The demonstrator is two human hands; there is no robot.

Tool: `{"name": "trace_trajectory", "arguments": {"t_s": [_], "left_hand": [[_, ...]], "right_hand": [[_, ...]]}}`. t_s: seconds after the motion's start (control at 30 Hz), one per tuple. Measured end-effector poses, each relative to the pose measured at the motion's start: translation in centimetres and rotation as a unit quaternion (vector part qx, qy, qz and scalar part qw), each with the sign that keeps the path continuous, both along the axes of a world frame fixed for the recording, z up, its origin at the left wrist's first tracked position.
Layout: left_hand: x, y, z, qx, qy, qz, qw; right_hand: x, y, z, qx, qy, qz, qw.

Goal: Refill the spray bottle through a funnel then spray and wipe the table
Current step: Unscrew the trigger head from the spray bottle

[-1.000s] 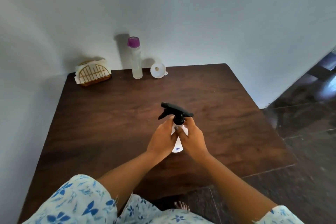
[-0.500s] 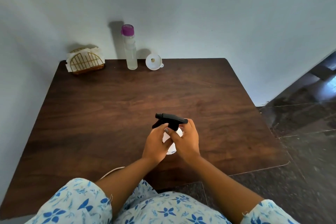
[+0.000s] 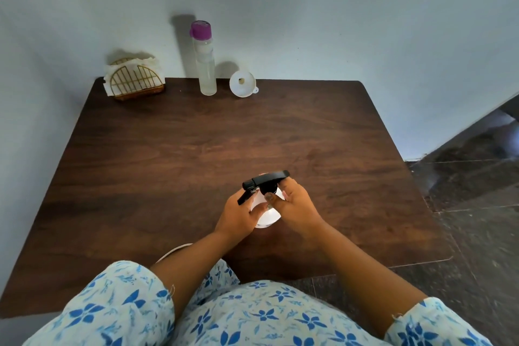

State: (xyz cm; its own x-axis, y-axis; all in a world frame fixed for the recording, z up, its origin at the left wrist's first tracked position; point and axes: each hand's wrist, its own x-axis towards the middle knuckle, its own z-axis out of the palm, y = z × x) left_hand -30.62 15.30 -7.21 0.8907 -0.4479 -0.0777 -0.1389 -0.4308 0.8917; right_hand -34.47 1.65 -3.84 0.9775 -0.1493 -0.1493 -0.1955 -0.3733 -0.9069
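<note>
White plastic spray bottle (image 3: 266, 218): upright on the dark wooden counter (image 3: 196, 149), near its front edge, between both hands.
Black trigger head (image 3: 265, 178): seated on the bottle's neck, nozzle pointing left.
Left hand (image 3: 238, 213): fingers curled round the bottle's body, steadying it.
Right hand (image 3: 295, 205): fingers and thumb clamped on the trigger head's collar, apparently to unscrew it.
White plastic funnel (image 3: 242, 84): lying at the counter's far edge, well apart from the hands.
Tall clear bottle with a purple cap (image 3: 206, 64): upright just left of the funnel, capped, holding clear liquid.
Wire holder of white napkins (image 3: 134, 81): far left corner.
Done: the bottle is in hand; nothing more shows.
Left: take off the head, seat the funnel, pour, recap, spray, wipe.
Progress: judged to be at the very start.
</note>
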Motion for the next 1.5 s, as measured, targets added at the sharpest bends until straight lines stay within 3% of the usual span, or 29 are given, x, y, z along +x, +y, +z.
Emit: {"name": "trace_trajectory", "arguments": {"t_s": [0.07, 0.2, 0.4, 0.47, 0.6, 0.87, 1.03, 1.13, 1.33, 1.5], "left_hand": [[0.0, -0.1, 0.0, -0.009, 0.004, -0.006, 1.000], [0.0, -0.2, 0.6, -0.035, 0.003, -0.008, 0.999], [0.2, -0.2, 0.9, 0.007, -0.065, -0.022, 0.998], [0.2, -0.2, 0.7, 0.012, -0.070, -0.025, 0.997], [0.3, -0.2, 0.6, 0.015, -0.062, -0.018, 0.998], [0.3, -0.4, 0.9, 0.045, -0.067, -0.026, 0.996], [0.2, -0.4, 1.3, 0.040, -0.066, -0.028, 0.997], [0.3, -0.6, 1.4, 0.044, -0.069, -0.032, 0.996], [0.3, -0.3, 1.6, 0.034, -0.057, -0.031, 0.997], [0.4, -0.2, 1.5, 0.018, -0.027, -0.020, 0.999]], "right_hand": [[-0.2, 0.4, -0.2, 0.013, -0.024, -0.012, 1.000], [0.0, 1.2, -0.1, 0.032, -0.054, -0.126, 0.990], [-0.4, 0.8, -0.3, 0.051, -0.065, -0.040, 0.996], [-0.6, 0.8, -0.1, 0.054, -0.051, -0.053, 0.996], [-0.3, 1.2, 0.5, 0.057, -0.032, -0.120, 0.991], [-0.8, 0.9, 0.2, 0.012, -0.067, -0.046, 0.997], [-0.5, 1.1, 0.2, 0.029, -0.038, -0.074, 0.996], [-0.5, 1.3, 0.6, 0.007, -0.066, -0.088, 0.994], [-0.4, 1.3, 0.0, -0.078, -0.078, -0.051, 0.993], [-0.4, 1.5, -0.6, -0.071, -0.085, -0.045, 0.993]]}}
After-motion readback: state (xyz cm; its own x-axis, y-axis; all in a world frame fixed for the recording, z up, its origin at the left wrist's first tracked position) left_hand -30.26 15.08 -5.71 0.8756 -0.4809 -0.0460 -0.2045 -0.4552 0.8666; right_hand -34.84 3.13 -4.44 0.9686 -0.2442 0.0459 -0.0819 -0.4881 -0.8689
